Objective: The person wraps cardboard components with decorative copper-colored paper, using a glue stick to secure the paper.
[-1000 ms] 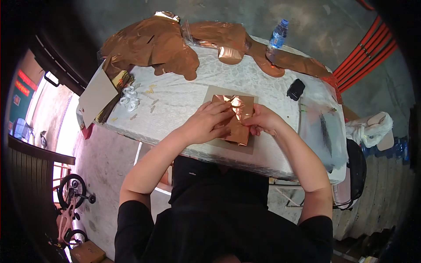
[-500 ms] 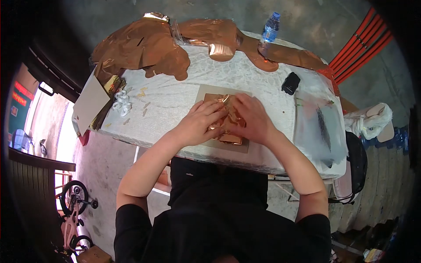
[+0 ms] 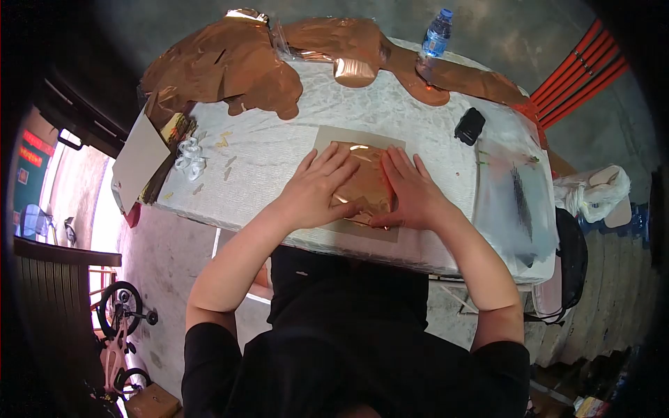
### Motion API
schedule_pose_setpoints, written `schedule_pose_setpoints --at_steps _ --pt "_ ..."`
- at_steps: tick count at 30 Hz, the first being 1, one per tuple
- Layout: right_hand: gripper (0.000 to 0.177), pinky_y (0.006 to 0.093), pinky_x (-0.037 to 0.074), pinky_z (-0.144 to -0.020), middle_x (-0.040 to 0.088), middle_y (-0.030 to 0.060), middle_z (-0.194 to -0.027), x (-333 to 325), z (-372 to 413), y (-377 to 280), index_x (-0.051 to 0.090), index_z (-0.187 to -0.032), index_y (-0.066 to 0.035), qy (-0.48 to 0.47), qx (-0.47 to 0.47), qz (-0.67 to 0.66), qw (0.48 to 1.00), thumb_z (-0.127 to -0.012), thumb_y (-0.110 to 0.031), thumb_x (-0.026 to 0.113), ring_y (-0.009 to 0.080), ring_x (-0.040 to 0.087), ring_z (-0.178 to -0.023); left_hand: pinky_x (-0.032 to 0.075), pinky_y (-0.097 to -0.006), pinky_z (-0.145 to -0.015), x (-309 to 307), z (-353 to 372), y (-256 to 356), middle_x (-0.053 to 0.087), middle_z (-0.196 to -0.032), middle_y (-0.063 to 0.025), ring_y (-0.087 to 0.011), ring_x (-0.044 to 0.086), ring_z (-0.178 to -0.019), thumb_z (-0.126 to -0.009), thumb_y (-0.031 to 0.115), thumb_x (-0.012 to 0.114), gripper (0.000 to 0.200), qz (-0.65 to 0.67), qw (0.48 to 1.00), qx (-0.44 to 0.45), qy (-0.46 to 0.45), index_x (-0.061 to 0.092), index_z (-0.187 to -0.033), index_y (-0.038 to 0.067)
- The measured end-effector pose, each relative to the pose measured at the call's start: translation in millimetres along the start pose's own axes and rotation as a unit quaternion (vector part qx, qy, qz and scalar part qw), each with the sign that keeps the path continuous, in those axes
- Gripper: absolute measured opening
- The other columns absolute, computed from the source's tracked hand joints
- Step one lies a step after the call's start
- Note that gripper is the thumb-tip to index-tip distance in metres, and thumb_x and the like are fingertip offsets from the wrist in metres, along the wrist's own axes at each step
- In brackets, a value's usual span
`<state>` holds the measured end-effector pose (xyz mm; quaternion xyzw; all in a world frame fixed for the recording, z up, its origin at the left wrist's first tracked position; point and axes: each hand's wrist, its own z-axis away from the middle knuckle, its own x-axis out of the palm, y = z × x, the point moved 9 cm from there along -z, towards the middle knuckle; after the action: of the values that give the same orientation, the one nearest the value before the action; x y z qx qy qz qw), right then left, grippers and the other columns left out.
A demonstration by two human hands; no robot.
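A shiny copper-coloured foil piece (image 3: 368, 177) lies on a grey-beige board (image 3: 334, 134) near the front of the table. My left hand (image 3: 319, 188) rests on the foil's left side, fingers spread and thumb reaching along its near edge. Along the right side lies my right hand (image 3: 418, 191), its fingers stretched forward and its thumb pointing in towards the left one. Both palms face down, and neither hand grips anything. The foil looks fairly flat between them, while its side edges are hidden under my fingers.
Large copper foil sheets (image 3: 216, 66) cover the table's far edge, with a water bottle (image 3: 437, 33) standing there. At left are grey boards (image 3: 141, 164) and crumpled white string (image 3: 189, 157). A black object (image 3: 470, 127) and a clear plastic sheet (image 3: 505, 202) lie at right.
My hands have moved apart from the foil's middle to its two sides, fingers spreading out. The foil, crumpled between them before, now shows a flatter surface. The view has shifted slightly.
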<state>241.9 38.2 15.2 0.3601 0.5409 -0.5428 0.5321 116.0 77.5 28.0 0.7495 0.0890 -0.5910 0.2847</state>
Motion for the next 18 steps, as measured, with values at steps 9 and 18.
schedule_pose_setpoints --at_steps 9,18 --pt "0.127 0.0460 0.006 -0.116 0.011 0.0223 -0.153 4 3 5 0.013 -0.146 0.004 0.006 -0.015 0.004 1.000 -0.058 -0.067 0.072 0.0303 0.008 -0.144 0.015 -0.0464 -0.114 -7 5 -11 0.028 -0.151 -0.0141 -0.0294 0.020 -0.142 -0.077 0.049 0.067 0.085 0.008 0.999 -0.002 -0.043 0.032 -0.144 0.009" --pt "0.126 0.0506 0.005 -0.115 0.012 0.0227 -0.153 3 4 4 0.014 -0.146 0.003 0.012 -0.022 0.012 1.000 -0.059 -0.071 0.069 0.0318 0.008 -0.144 0.019 -0.0470 -0.113 -26 19 -15 0.030 -0.149 -0.0135 -0.0325 0.022 -0.141 -0.068 0.045 0.077 0.089 0.013 1.000 -0.004 -0.028 0.038 -0.139 0.008"
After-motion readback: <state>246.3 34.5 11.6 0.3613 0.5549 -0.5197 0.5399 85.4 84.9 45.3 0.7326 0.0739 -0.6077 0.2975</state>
